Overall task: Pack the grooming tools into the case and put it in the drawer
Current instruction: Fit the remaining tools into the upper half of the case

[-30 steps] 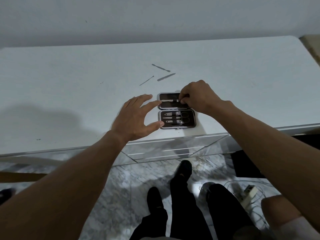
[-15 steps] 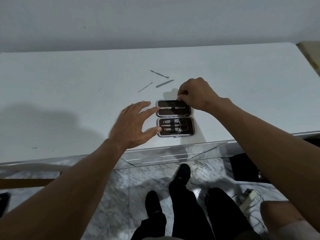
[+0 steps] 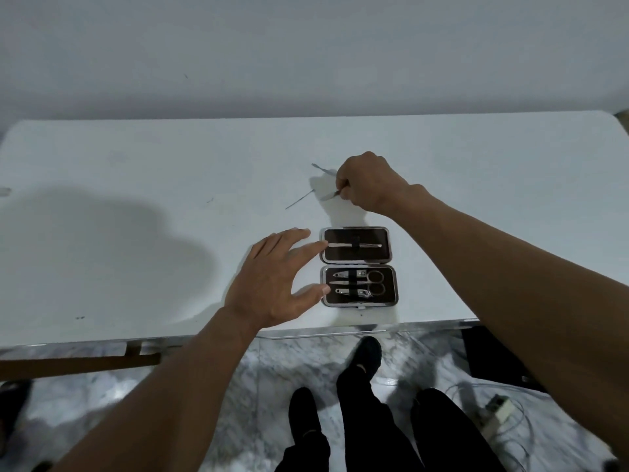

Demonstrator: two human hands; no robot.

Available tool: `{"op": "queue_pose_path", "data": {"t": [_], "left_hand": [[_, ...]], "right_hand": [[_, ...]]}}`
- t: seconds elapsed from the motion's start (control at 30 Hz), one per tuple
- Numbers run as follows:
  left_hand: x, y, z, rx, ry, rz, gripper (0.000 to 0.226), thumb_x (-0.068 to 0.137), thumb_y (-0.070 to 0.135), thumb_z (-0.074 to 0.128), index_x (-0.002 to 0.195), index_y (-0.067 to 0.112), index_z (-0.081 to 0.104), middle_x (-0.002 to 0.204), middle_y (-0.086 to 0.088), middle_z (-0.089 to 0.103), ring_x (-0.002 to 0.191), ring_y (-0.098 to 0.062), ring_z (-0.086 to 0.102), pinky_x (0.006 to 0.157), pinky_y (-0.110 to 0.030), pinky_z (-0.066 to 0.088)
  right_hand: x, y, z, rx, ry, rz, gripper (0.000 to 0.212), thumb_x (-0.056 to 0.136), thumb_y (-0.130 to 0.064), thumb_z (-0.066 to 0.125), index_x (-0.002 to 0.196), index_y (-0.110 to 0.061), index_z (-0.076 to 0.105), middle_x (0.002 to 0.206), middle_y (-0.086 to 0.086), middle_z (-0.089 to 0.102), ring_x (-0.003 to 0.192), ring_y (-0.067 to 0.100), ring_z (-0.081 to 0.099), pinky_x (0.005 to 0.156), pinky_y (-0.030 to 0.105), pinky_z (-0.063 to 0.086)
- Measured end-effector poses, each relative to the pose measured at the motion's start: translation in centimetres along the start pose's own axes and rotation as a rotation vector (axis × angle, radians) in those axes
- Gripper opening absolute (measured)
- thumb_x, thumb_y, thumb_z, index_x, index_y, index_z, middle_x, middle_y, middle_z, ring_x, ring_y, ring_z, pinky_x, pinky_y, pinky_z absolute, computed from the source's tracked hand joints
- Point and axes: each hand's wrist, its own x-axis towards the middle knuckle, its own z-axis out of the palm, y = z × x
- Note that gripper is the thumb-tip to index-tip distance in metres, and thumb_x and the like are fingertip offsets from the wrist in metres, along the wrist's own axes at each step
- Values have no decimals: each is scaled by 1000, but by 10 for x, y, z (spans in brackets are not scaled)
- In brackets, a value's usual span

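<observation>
A small dark grooming case [image 3: 357, 265] lies open near the front edge of the white tabletop [image 3: 136, 172]. Its far half holds one thin metal tool under a strap; the near half holds scissors and clippers. My left hand [image 3: 272, 284] rests flat with straight fingers, index and thumb touching the case's left side. My right hand [image 3: 369, 182] is beyond the case, pinching a flat metal file [image 3: 328, 195] on the table. A thin pick [image 3: 299, 199] lies to its left. Another slim tool [image 3: 323, 170] lies partly hidden behind my right hand.
A wall rises behind the table. Below the front edge are a marble floor [image 3: 272, 386], a person's dark legs and shoes [image 3: 367, 420], a power strip with cables [image 3: 497, 408] at the right, and a dark box [image 3: 493, 359] under the table.
My right hand left the case's far half, where a tool now sits strapped, and moved away to the loose file. My left hand stayed against the case.
</observation>
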Motion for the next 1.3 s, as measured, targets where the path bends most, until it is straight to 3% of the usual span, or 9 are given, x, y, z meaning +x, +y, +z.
{"op": "queue_pose_path", "data": {"t": [0.2,0.33,0.47,0.6,0.77,1.0,1.2,1.3], "left_hand": [[0,1,-1,9,34,12,64,82,64,55,138,33,48,144,4,46,135,-16,40,109,-36,33],[1,1,0,4,41,11,64,82,63,57,138,33,49,144,5,46,136,-16,40,110,-36,32],[2,0,0,16,55,13,63,82,63,58,138,34,49,144,6,46,135,-15,41,108,-36,33],[1,0,1,36,58,19,64,82,64,56,138,35,49,144,6,47,134,-15,41,108,-35,33],[0,-1,1,30,60,24,63,83,64,54,139,34,48,144,4,47,134,-17,41,108,-39,35],[-1,-2,3,52,54,29,64,85,65,48,140,34,46,145,1,47,135,-20,42,108,-44,37],[-3,-2,5,55,53,40,63,87,65,45,141,33,45,146,0,46,135,-21,41,109,-44,36],[-3,-3,6,59,46,37,63,87,65,43,142,33,44,147,1,45,136,-20,40,109,-43,35]], "right_hand": [[14,-9,-17,-79,-128,-21,7,76,-4,71,79,-10,72,83,14,71,79,30,67,69,33,53],[16,-11,-20,-102,-185,-17,18,73,-4,64,65,-19,57,77,8,64,76,31,65,74,42,59],[12,-13,-18,-144,-162,-36,9,79,-4,54,79,-12,57,85,12,63,78,34,63,70,37,54],[0,-8,-11,-125,-102,-33,12,81,-5,50,80,-16,55,85,12,61,81,36,62,66,34,47],[-25,0,-9,-13,-52,-7,18,85,-9,56,97,-18,66,102,9,68,90,30,63,77,34,51],[-81,9,-14,72,-12,74,17,81,-9,53,88,-16,66,90,4,68,82,24,61,69,28,45],[-120,10,-10,100,31,67,13,82,-8,59,87,-13,70,81,-4,63,85,21,64,80,34,54],[-128,13,-5,112,29,60,13,81,-6,61,87,-10,71,79,-2,66,83,21,64,77,30,52]]}}
